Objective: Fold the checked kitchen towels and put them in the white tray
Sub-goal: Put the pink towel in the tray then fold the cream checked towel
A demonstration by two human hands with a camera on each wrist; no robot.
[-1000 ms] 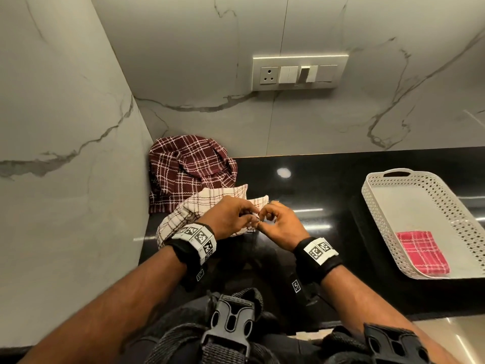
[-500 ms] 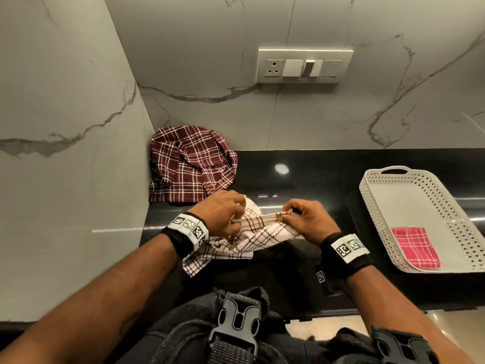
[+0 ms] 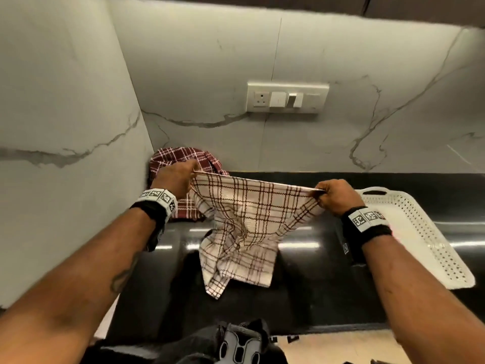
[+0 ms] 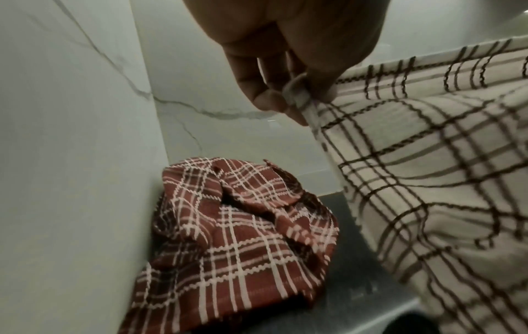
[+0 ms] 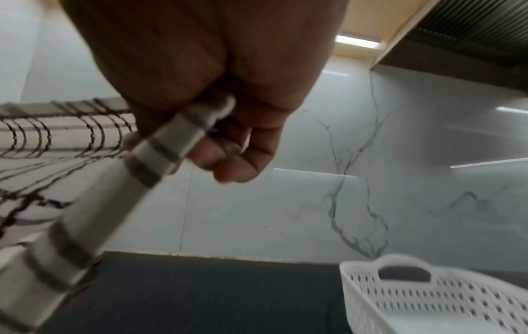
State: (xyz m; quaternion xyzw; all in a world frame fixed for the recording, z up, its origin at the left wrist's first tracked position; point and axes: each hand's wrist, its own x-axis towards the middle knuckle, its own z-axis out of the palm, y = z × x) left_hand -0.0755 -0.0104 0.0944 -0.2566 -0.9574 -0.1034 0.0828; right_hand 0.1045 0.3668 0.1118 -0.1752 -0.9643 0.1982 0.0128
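Marble wall (image 3: pixel 65 106) on my left, with the maroon checked towel (image 3: pixel 181 156) bunched in the corner on the shiny black counter (image 3: pixel 301 285). My left hand (image 3: pixel 178 179) and right hand (image 3: pixel 336 195) each pinch a top corner of the cream checked towel (image 3: pixel 244 227), stretched out above the counter. White tray (image 3: pixel 420 245) sits at the right, switch plate (image 3: pixel 287 97) on the back wall.

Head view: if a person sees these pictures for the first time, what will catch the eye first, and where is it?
First, the cream checked towel, held stretched in the air above the black counter, the left hand and right hand each pinching a top corner. Next, the crumpled maroon checked towel in the corner by the marble wall, and the white perforated tray at the right.
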